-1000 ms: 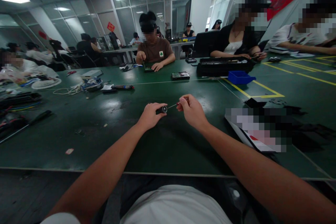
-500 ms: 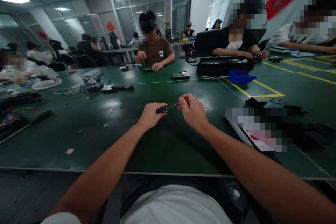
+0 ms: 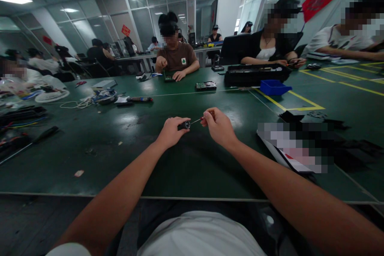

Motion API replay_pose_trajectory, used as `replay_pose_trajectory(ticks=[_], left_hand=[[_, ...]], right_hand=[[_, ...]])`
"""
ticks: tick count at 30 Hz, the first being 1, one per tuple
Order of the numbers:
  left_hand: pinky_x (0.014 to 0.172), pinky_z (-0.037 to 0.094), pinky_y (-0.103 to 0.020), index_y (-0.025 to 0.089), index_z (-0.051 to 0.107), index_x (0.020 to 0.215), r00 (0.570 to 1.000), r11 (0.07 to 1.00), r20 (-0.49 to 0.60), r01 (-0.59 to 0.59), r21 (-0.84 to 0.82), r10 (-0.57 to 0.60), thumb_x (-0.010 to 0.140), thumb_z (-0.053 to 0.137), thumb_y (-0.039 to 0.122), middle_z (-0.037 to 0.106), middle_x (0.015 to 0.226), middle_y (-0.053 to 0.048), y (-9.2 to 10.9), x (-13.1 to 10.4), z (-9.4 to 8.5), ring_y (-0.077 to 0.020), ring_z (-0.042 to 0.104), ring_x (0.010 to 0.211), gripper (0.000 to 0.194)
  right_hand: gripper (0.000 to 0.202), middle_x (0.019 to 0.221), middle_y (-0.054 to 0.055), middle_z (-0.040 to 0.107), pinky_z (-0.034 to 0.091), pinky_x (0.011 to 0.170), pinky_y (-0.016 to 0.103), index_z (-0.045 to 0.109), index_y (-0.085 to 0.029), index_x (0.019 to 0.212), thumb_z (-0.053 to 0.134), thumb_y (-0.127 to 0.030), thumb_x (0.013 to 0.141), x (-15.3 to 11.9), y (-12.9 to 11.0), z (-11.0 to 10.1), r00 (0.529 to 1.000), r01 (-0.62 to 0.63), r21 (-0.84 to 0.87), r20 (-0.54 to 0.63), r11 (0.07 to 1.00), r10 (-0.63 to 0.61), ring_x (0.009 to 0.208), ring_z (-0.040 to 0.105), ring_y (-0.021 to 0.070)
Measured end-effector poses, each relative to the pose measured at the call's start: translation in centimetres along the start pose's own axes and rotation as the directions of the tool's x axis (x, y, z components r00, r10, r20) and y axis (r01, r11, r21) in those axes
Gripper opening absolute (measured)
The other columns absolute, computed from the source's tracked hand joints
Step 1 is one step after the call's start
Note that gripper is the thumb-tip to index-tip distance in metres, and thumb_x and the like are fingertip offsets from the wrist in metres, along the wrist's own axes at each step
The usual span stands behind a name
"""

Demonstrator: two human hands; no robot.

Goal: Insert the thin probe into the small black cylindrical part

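Note:
Over the middle of the green table, my left hand (image 3: 171,131) is closed round a small black cylindrical part (image 3: 185,125), its round end facing right. Just to the right, my right hand (image 3: 218,125) pinches the red handle of a thin screwdriver (image 3: 202,119). The metal shaft points left and its tip reaches the round end of the black part; whether they touch is too small to tell. Both forearms come up from the near edge of the table.
The green table (image 3: 114,160) holds a hard drive (image 3: 205,86), a blue bin (image 3: 275,87), a long black device (image 3: 256,75), a pen-like tool (image 3: 140,99) and coiled cables (image 3: 103,96). A pale packet (image 3: 288,148) lies by my right forearm. People sit across the table.

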State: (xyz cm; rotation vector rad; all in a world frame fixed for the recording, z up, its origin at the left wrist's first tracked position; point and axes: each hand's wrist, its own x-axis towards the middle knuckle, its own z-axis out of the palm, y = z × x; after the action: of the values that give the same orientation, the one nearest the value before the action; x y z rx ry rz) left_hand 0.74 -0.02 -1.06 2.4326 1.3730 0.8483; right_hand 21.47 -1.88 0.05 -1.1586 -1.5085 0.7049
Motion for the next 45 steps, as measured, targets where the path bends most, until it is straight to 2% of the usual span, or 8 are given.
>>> replay_pose_trajectory(ticks=[8,13,17,24,33,37,40,45], left_hand=[[0.1,0.043,-0.046,0.026,0.069,0.124,1.0,1.0,-0.007,0.011,0.017,-0.011,0.084,0.072,0.02,0.071,0.119,-0.007,0.0,0.0,0.0,-0.0259,0.062,0.11,0.041],[0.101,0.043,-0.047,0.027,0.069,0.124,1.0,1.0,-0.021,0.02,0.019,-0.02,0.084,0.073,0.022,0.07,0.119,-0.007,-0.1,0.0,0.0,-0.0263,0.062,0.11,0.041],[0.101,0.043,-0.046,0.027,0.069,0.124,0.999,1.0,-0.03,0.026,0.006,-0.026,0.084,0.072,0.022,0.07,0.119,-0.006,-0.1,0.0,0.0,-0.0259,0.062,0.111,0.04],[0.1,0.044,-0.045,0.026,0.068,0.125,1.0,1.0,-0.019,0.022,-0.019,-0.023,0.085,0.072,0.023,0.07,0.118,-0.006,0.1,0.0,-0.1,-0.0252,0.062,0.109,0.041],[0.099,0.044,-0.045,0.027,0.069,0.124,0.999,1.0,-0.03,0.029,-0.01,-0.029,0.084,0.074,0.023,0.071,0.116,-0.006,0.3,0.1,-0.2,-0.0253,0.063,0.107,0.041],[0.099,0.044,-0.045,0.028,0.069,0.124,1.0,1.0,-0.018,0.024,0.001,-0.024,0.084,0.074,0.025,0.071,0.117,-0.006,-0.1,0.0,0.0,-0.0257,0.063,0.108,0.04],[0.098,0.044,-0.045,0.028,0.069,0.124,1.0,1.0,0.0,0.022,-0.01,-0.022,0.084,0.073,0.026,0.071,0.117,-0.006,-0.2,0.0,0.1,-0.0256,0.063,0.107,0.041],[0.095,0.045,-0.045,0.027,0.069,0.124,0.999,0.999,0.034,0.037,-0.003,-0.036,0.083,0.074,0.025,0.071,0.114,-0.006,0.2,0.0,-0.1,-0.0256,0.063,0.104,0.041]], right_hand=[[0.02,0.077,0.004,0.07,0.055,0.067,0.034,0.059,-0.021,0.09,0.05,-0.037,0.096,0.1,-0.1,0.2,0.994,-0.107,0.065,-0.018,0.992,0.108,0.069,0.067,0.0175],[0.025,0.071,0.004,0.069,0.054,0.062,0.034,0.062,-0.019,0.086,0.052,-0.041,0.095,0.5,0.6,-0.1,0.99,-0.14,0.075,0.012,0.987,0.14,0.062,0.066,0.0177],[0.026,0.075,0.005,0.07,0.056,0.064,0.034,0.062,-0.02,0.088,0.053,-0.044,0.094,0.7,1.2,0.0,0.989,-0.146,0.154,0.026,0.977,0.144,0.066,0.067,0.0174],[0.025,0.083,0.005,0.072,0.056,0.07,0.034,0.062,-0.02,0.092,0.052,-0.043,0.094,0.2,0.2,0.0,0.998,-0.042,0.11,-0.048,0.993,0.047,0.072,0.069,0.018],[0.027,0.075,0.004,0.07,0.053,0.066,0.033,0.062,-0.02,0.087,0.052,-0.044,0.093,0.2,0.2,0.0,0.996,-0.082,0.082,-0.038,0.993,0.086,0.067,0.066,0.0177],[0.026,0.072,0.002,0.067,0.049,0.064,0.033,0.06,-0.022,0.086,0.049,-0.044,0.095,0.2,0.0,-0.4,0.994,-0.022,-0.003,-0.11,1.0,0.022,0.066,0.063,0.0177],[0.025,0.074,0.002,0.067,0.048,0.066,0.033,0.058,-0.023,0.087,0.048,-0.044,0.095,0.2,-0.3,-0.8,0.989,0.022,0.004,-0.148,1.0,-0.021,0.067,0.063,0.0177],[0.026,0.075,0.001,0.066,0.046,0.067,0.033,0.057,-0.023,0.088,0.046,-0.045,0.096,0.2,-0.2,-0.8,0.995,0.052,-0.02,-0.087,0.998,-0.053,0.069,0.063,0.0182]])
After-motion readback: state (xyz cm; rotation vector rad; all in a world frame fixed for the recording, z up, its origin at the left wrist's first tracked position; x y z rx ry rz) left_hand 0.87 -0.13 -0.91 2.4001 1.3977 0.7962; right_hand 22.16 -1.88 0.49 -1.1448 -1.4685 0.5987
